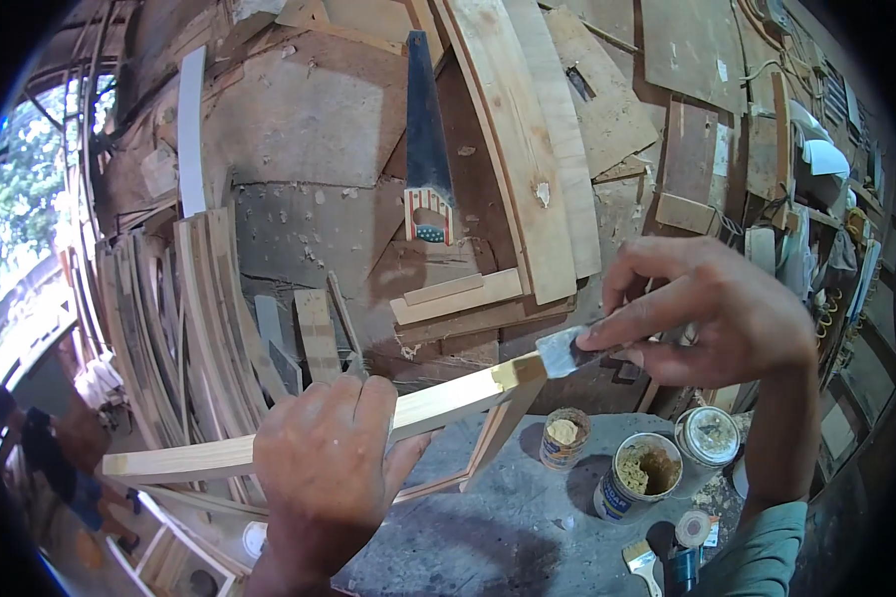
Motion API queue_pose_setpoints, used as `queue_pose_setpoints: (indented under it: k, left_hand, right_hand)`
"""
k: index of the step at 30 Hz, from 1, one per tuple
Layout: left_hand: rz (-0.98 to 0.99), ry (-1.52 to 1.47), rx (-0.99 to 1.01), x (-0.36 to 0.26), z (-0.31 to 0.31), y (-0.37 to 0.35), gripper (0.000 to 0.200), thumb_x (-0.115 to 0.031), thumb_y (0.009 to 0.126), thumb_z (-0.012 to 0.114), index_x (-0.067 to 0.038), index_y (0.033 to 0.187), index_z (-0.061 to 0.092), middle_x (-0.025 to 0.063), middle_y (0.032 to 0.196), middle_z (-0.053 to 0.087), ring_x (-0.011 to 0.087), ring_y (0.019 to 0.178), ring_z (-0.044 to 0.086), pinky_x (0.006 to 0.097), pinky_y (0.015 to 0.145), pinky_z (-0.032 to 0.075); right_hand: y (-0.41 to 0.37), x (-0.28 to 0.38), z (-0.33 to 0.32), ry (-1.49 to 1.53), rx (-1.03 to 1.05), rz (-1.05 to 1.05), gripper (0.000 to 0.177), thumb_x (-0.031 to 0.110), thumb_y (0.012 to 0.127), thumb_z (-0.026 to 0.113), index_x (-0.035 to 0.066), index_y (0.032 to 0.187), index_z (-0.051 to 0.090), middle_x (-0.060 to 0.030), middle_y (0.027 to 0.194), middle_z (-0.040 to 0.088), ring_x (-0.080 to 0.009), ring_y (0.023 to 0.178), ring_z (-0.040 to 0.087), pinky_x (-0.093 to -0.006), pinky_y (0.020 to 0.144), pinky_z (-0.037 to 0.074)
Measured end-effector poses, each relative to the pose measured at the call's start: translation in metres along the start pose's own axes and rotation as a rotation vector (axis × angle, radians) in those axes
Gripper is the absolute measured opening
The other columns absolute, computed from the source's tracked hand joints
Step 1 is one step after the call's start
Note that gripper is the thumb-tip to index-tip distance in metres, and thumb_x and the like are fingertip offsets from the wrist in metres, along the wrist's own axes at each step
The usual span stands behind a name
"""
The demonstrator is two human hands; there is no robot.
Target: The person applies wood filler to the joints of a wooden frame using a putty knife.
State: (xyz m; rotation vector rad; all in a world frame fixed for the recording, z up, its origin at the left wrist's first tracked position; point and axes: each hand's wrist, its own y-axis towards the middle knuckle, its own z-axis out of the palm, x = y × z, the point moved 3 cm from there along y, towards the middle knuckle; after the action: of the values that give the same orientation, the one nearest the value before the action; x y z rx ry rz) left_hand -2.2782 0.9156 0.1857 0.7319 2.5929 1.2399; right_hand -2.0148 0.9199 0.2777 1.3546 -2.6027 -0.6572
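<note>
My left hand [324, 468] is closed around one bar of a pale wooden frame [458, 396], holding it tilted above the grey worktop. In my right hand [717, 313], a putty knife [560, 352] is pinched between thumb and fingers. Its whitish, smeared blade is at the frame's right corner, where a yellowish patch of filler [513, 373] covers the wood. Below the corner stand a small tub of pale paste [563, 434] and a larger open can [619, 497] with yellowish filler crusted inside.
A lidded jar [709, 438] and a paintbrush [642, 564] are at the worktop's right. Behind lies a handsaw [428, 129] among boards [523, 139]. Wood strips [204, 328] lean at the left, where a person [55, 458] is partly visible.
</note>
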Motion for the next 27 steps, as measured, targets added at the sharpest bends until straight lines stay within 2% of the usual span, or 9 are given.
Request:
queue_pose_setpoints:
  k: [6,10,13,16,20,22,25,26,27]
  left_hand:
    - [0.062,0.008,-0.095,0.001,0.001,0.0,0.037,-0.028,0.071,0.08,-0.007,0.092,0.059,0.0082,0.082,0.056,0.0286,0.077,0.059,0.041,0.066,0.042]
    - [-0.01,-0.012,0.011,0.001,0.001,0.0,0.042,-0.028,0.068,0.085,-0.004,0.095,0.064,0.0126,0.087,0.063,0.0332,0.08,0.061,0.0432,0.07,0.043]
    - [-0.026,-0.005,0.017,0.0,0.001,-0.001,0.041,-0.027,0.068,0.084,-0.004,0.096,0.064,0.0124,0.088,0.063,0.0332,0.081,0.061,0.0435,0.071,0.044]
    - [-0.019,0.023,-0.011,0.002,0.001,0.0,0.043,-0.026,0.067,0.083,-0.004,0.099,0.065,0.0122,0.092,0.065,0.0336,0.084,0.062,0.0438,0.074,0.045]
    - [-0.042,0.118,-0.004,0.021,0.018,0.001,0.041,-0.021,0.074,0.078,-0.007,0.11,0.066,0.0131,0.102,0.069,0.0357,0.092,0.064,0.0458,0.077,0.047]
    - [-0.073,0.193,0.081,0.044,0.028,0.021,0.041,-0.022,0.076,0.078,-0.011,0.114,0.066,0.0149,0.097,0.068,0.0362,0.091,0.065,0.046,0.077,0.048]
    - [0.015,0.249,-0.251,0.124,0.018,0.051,0.039,-0.034,0.075,0.08,-0.002,0.095,0.07,0.0199,0.083,0.067,0.04,0.085,0.066,0.0497,0.075,0.049]
    - [0.093,0.502,-0.336,0.184,-0.002,0.063,0.047,-0.042,0.081,0.076,0.002,0.096,0.069,0.0197,0.079,0.066,0.0331,0.075,0.065,0.0447,0.07,0.047]
    - [-0.067,0.164,-0.326,0.172,-0.026,0.063,0.035,-0.032,0.084,0.075,0.001,0.095,0.071,0.0085,0.073,0.063,0.0203,0.065,0.058,0.0355,0.06,0.045]
  right_hand:
    - [0.002,-0.008,0.034,0.191,0.02,0.008,0.035,0.009,0.078,0.07,0.013,0.113,0.076,-0.01,0.09,0.062,-0.0267,0.08,0.063,-0.0365,0.068,0.05]
    - [-0.005,-0.011,0.024,0.305,0.103,-0.066,0.036,0.01,0.081,0.069,0.007,0.116,0.073,-0.0106,0.091,0.062,-0.0267,0.08,0.063,-0.0375,0.071,0.05]
    - [-0.006,-0.012,0.021,0.359,0.011,-0.092,0.036,0.01,0.081,0.068,0.005,0.116,0.073,-0.0107,0.091,0.062,-0.0265,0.08,0.063,-0.037,0.071,0.05]
    - [-0.003,-0.005,0.041,0.264,-0.008,0.003,0.034,0.01,0.081,0.068,0.006,0.114,0.074,-0.0104,0.091,0.063,-0.0261,0.079,0.063,-0.0354,0.07,0.051]
    - [-0.013,0.017,0.035,0.333,0.0,-0.149,0.031,0.015,0.079,0.069,0.001,0.106,0.076,-0.0124,0.088,0.065,-0.0237,0.075,0.064,-0.0346,0.064,0.051]
    - [-0.035,0.013,0.036,0.342,-0.186,-0.201,0.037,0.026,0.082,0.067,0.001,0.108,0.074,-0.0146,0.086,0.062,-0.0208,0.069,0.06,-0.03,0.058,0.046]
    - [-0.086,-0.005,0.056,0.443,-0.395,-0.078,0.045,0.037,0.086,0.064,0.001,0.112,0.072,-0.0167,0.087,0.058,-0.0176,0.064,0.055,-0.0252,0.051,0.042]
    - [-0.105,-0.01,0.065,0.5,-0.427,-0.014,0.046,0.037,0.087,0.063,0.001,0.115,0.07,-0.0166,0.089,0.057,-0.0172,0.065,0.054,-0.025,0.052,0.042]
    - [-0.12,-0.017,0.08,0.575,-0.458,0.025,0.046,0.036,0.087,0.063,0.002,0.117,0.069,-0.0167,0.092,0.056,-0.0169,0.065,0.054,-0.0251,0.052,0.043]
